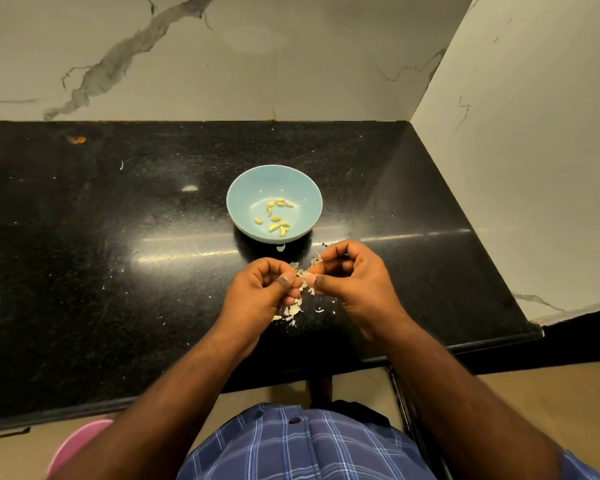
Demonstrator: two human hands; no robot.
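A light blue bowl [250, 188] stands on the black stone counter [118, 271], with several peeled yellowish garlic cloves [277, 216] in its bottom. Just in front of the bowl my left hand [260, 289] and my right hand [350, 278] meet above the counter. Between their thumbs and fingertips they pinch a small garlic clove with papery skin [302, 274]. Most of the clove is hidden by the fingers. Pale skin scraps [293, 311] lie on the counter below the hands.
A marble wall runs behind the counter and another closes it on the right [516, 168]. The counter's front edge [84, 410] is near my body. A pink round object [77, 445] shows below the edge at the lower left. Small flecks dot the counter.
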